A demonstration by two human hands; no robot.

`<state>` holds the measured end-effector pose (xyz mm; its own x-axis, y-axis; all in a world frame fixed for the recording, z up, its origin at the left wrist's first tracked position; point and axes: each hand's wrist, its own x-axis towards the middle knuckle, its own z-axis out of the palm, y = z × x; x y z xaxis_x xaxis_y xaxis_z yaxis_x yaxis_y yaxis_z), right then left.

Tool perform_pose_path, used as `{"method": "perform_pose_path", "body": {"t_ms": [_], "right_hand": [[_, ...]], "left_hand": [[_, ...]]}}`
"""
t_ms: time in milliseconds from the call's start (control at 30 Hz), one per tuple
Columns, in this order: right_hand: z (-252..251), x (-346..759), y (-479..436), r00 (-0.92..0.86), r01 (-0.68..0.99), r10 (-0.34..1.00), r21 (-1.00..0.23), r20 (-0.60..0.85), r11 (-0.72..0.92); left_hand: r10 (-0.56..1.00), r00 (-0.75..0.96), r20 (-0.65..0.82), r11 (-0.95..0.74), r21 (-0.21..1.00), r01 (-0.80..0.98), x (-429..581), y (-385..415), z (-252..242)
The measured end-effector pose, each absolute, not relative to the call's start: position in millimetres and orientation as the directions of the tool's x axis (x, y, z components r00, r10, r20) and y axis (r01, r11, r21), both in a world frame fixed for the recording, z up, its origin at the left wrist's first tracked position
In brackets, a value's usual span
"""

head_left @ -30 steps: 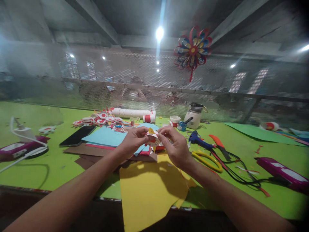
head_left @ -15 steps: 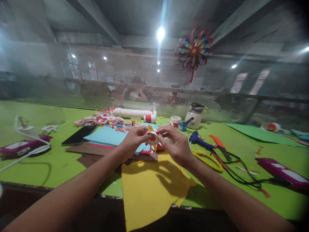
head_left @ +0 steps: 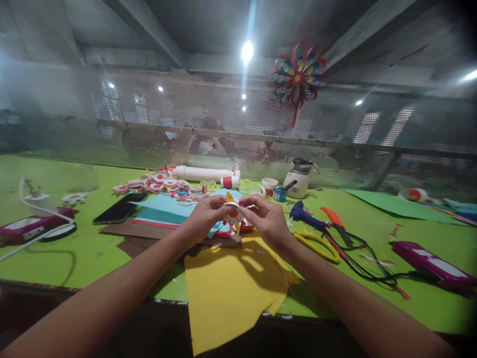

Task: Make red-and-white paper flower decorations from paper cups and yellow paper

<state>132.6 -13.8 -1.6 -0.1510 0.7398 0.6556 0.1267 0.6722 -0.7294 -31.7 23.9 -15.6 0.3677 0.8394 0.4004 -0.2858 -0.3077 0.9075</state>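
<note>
Between my hands is a small round paper craft piece [head_left: 234, 216], white and red with yellow pointed paper bits at its top and bottom. The fingers of my left hand [head_left: 206, 215] pinch its left edge. On its right edge, my right hand [head_left: 265, 219] grips with thumb and fingers. The piece is held above a stack of light blue paper [head_left: 164, 209] and brown card [head_left: 126, 230]. Below my hands a big yellow sheet [head_left: 227, 293] hangs over the table's front edge.
Right of my hands lie a blue glue gun [head_left: 307, 216], yellow-handled scissors [head_left: 316, 246], an orange cutter [head_left: 335, 223] and a purple power strip [head_left: 428, 263]. Behind are a pile of paper discs [head_left: 158, 184], paper cups [head_left: 230, 182] and a bottle [head_left: 298, 179]. A phone [head_left: 119, 209] lies left.
My right hand has come slightly nearer the left, and the round piece shows more of its dotted white and red face. Both hands keep hold of it. The view has shifted slightly.
</note>
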Motion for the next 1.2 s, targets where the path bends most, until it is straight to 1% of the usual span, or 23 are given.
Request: {"method": "perform_pose_path", "body": {"t_ms": [233, 400, 567, 767, 833, 1033, 1200], "right_hand": [[-6.0, 131.5, -10.2, -0.113, 0.092, 0.749, -0.744, 0.653, 0.662], [-8.4, 131.5, -7.4, -0.06, -0.041, 0.845, -0.847, 0.532, 0.53], [-10.4, 129.4, -5.4, -0.034, -0.136, 0.886, -0.88, 0.463, 0.455], [-12.2, 129.4, -2.5, -0.004, -0.148, 0.902, -0.892, 0.432, 0.427], [-11.6, 131.0, -1.0, -0.006, -0.165, 0.907, -0.895, 0.421, 0.414], [-8.7, 135.7, 2.6, -0.012, -0.244, 0.936, -0.909, 0.351, 0.338], [-8.8, 135.4, 1.3, -0.036, -0.234, 0.937, -0.915, 0.346, 0.329]], "left_hand": [[0.844, 0.39, 0.369, -0.219, 0.9, -0.377, -30.3, 29.4, -20.2], [0.84, 0.415, 0.348, -0.189, 0.907, -0.377, -29.7, 30.5, -23.1], [0.85, 0.413, 0.326, -0.189, 0.922, -0.339, -28.0, 29.5, -23.7], [0.868, 0.386, 0.312, -0.2, 0.932, -0.303, -26.9, 25.4, -21.2], [0.861, 0.404, 0.31, -0.184, 0.929, -0.321, -28.1, 22.2, -18.0], [0.847, 0.451, 0.28, -0.06, 0.895, -0.442, -31.4, 17.5, -10.3], [0.871, 0.416, 0.262, -0.06, 0.896, -0.44, -30.9, 19.9, -11.3]]}}
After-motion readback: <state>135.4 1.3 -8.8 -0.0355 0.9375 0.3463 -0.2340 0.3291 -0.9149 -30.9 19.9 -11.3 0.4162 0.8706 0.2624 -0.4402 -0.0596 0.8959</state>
